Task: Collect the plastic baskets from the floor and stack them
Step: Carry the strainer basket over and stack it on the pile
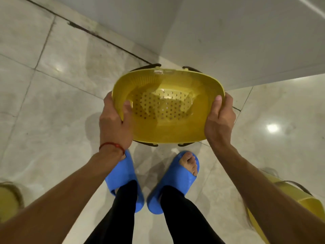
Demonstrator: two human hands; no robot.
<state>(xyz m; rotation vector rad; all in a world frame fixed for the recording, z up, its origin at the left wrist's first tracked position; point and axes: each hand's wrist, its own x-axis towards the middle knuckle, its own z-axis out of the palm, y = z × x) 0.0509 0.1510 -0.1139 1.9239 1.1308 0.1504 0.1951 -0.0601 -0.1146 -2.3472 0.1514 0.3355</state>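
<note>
A yellow plastic basket (pixel 167 127) with a perforated bottom and dark handles is held up in front of me, above the floor. My left hand (pixel 114 124) grips its left rim with the thumb inside. My right hand (pixel 219 120) grips the right rim, thumb over the edge. A second yellow basket (pixel 306 201) lies on the floor at the lower right, partly hidden by my right forearm. A blurred yellow shape (pixel 8 199) at the lower left edge may be another basket.
Glossy marble tile floor (pixel 52 103) spreads all round. A white wall corner (pixel 228 41) juts in at the upper right, just behind the held basket. My feet in blue slippers (pixel 175 173) stand below the basket.
</note>
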